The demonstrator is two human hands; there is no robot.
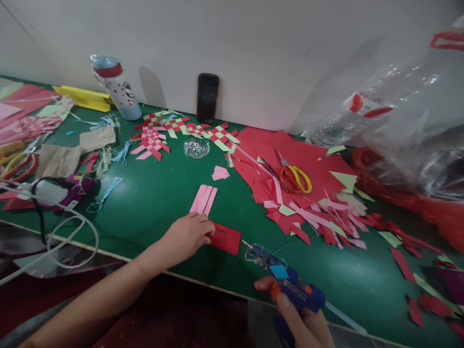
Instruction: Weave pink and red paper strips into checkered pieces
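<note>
My left hand point(188, 237), its fingers bent and pressed together, holds a red slit paper strip point(227, 239) and a pink slit paper strip point(203, 199) down on the table. The strips meet at an angle beneath my fingers, which hide the joint. Wrapped round the handle of a blue hot glue gun point(286, 280) is my right hand point(302, 319), with a finger by the orange trigger. The gun's metal tip points at the red strip's right end, close beside it. A clear glue stick point(346, 316) sticks out of its back.
Scissors point(295, 178) lie on red paper sheets point(250, 145) among paper scraps point(319, 217). Woven paper pieces point(150, 143), a bead dish point(196, 148) and a phone point(208, 98) are behind. A bottle point(118, 87) stands back left; a white cable point(92, 232) hangs over the front edge.
</note>
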